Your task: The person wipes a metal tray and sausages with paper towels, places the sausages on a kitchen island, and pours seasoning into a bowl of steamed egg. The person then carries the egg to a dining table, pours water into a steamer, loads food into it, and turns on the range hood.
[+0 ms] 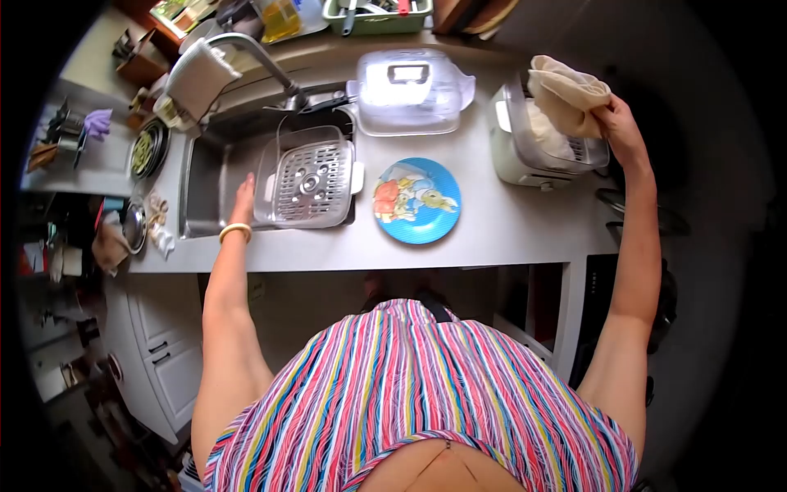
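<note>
The left hand [244, 201] is flat and extended just beside the perforated tray [288, 179] at the sink [215, 168], the blue plate [419, 202] lies centrally on the counter [500, 234], and the right hand [622, 131] grips a beige cloth [567, 96] over the appliance [512, 168].

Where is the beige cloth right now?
In the head view, the beige cloth is at upper right, held in the right hand over the steamer.
</note>
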Demonstrator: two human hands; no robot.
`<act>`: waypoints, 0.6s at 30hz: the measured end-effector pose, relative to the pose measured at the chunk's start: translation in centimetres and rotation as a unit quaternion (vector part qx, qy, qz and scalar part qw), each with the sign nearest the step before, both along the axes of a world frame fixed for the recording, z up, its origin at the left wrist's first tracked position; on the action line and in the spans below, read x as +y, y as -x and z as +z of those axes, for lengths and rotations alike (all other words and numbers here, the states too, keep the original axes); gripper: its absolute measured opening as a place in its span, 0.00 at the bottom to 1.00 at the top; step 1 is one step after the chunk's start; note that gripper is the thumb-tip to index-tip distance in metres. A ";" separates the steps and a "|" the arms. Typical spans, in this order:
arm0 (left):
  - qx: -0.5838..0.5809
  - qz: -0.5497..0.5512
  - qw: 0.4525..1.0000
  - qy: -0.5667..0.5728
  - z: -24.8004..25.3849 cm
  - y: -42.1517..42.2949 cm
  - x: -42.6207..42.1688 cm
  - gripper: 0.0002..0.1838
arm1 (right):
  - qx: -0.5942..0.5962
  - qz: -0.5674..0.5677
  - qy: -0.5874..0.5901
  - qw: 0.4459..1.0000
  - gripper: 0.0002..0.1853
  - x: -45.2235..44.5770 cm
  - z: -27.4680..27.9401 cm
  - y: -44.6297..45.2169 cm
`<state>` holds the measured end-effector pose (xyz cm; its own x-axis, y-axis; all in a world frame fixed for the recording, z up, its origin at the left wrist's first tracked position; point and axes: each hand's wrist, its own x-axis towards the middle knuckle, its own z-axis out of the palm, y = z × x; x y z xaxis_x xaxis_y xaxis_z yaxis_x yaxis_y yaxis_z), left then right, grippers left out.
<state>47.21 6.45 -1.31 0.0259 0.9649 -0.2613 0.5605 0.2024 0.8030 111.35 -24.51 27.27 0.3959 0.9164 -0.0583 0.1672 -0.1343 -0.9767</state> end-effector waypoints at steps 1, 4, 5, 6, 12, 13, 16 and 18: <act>0.123 -0.002 0.987 -0.099 1.3 -0.6 -0.3 0.25 | 0.052 0.014 -0.017 0.998 0.14 -0.2 0.2 2.2; -0.059 -0.053 0.953 -0.294 9.7 -8.3 -6.4 0.13 | 0.053 0.005 -0.043 0.998 0.16 0.2 -1.1 11.3; -0.154 -0.134 0.964 -0.174 12.1 -11.1 -9.5 0.15 | 0.045 0.016 -0.018 0.999 0.15 0.6 -1.4 14.7; -0.256 -0.192 0.947 0.028 14.2 -13.6 -12.7 0.20 | 0.002 0.029 0.006 1.000 0.16 1.1 -2.8 17.1; -0.489 -0.096 0.780 0.380 15.4 -22.3 -20.3 0.31 | -0.346 0.083 -0.106 0.929 0.16 1.4 -12.7 28.9; -0.505 -0.099 0.775 0.366 11.8 -22.5 -19.6 0.24 | -0.391 0.106 -0.160 0.900 0.17 1.0 -13.7 29.5; -0.458 -0.036 0.824 0.331 10.4 -21.8 -19.7 0.17 | -0.348 0.101 -0.161 0.918 0.19 -1.0 -8.9 26.0; -0.450 -0.049 0.833 0.317 12.0 -20.6 -19.7 0.18 | -0.297 -0.021 -0.056 0.953 0.19 -1.6 -5.4 17.8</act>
<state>67.84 -13.22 10.68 0.5580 0.6222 -0.5491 -0.1728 0.7343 0.6565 93.54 -26.10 21.83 0.3654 0.8864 0.2843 0.6920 -0.0545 -0.7198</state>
